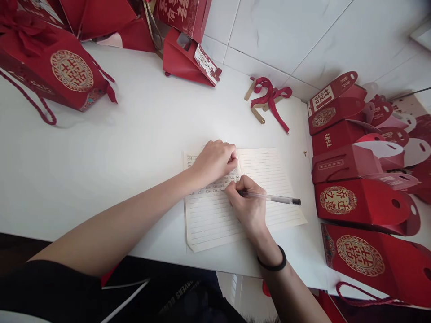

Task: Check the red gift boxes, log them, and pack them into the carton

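Observation:
An open lined notebook (215, 220) lies on the white table (141, 121), its left page partly filled with handwritten rows. My right hand (251, 206) grips a clear-barrelled pen (276, 197) with a black end cap, and the tip is hidden by my fingers near the last written row. Curled into a loose fist, my left hand (217, 161) rests on the upper part of the left page and covers some of the writing. Nothing shows inside its folded fingers. A black band circles my right wrist.
Red gift boxes (360, 255) line the right side of the table. More red boxes, including one with a cord handle (54, 67), stand at the back left. Dark red ribbons with gold tags (266, 96) lie near the tiled wall (269, 40).

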Available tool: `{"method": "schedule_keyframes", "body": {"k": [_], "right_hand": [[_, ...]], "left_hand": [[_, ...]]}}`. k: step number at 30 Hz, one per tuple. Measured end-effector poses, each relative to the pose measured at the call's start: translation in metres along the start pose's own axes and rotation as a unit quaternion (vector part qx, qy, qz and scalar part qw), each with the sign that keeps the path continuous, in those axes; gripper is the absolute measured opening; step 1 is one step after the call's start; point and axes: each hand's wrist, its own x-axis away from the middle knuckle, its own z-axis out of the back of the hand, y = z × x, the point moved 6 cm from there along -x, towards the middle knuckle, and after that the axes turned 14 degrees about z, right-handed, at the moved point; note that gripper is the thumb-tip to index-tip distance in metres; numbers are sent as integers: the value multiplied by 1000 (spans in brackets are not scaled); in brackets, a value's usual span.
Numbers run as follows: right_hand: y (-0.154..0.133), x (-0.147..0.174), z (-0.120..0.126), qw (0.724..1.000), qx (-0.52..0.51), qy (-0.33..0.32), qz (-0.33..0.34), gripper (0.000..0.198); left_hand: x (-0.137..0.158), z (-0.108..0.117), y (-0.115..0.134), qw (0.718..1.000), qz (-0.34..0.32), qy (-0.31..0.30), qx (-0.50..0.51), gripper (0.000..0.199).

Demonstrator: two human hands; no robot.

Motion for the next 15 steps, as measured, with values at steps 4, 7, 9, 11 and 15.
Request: {"method": "schedule_keyframes", "body": {"k": [4, 7, 9, 11, 15], "right_hand": [[2, 1, 0, 1000, -2, 0, -13, 34], [3, 1, 2, 999, 6, 15, -30, 33], [3, 1, 3, 999, 9, 22, -31, 33], [2, 1, 4, 999, 7, 21, -27, 32], [2, 0, 4, 999, -32, 28, -28, 31]], "left_hand": [[0, 0, 0, 1000, -1, 0, -2, 15], [1, 0, 1, 1000, 3, -3, -6, 16], [1, 0, 1, 1000, 4, -4, -5, 16], [1, 0, 1, 1000, 4, -4, -4, 16], [0, -1, 0, 1000, 0, -3, -5, 16]]}}
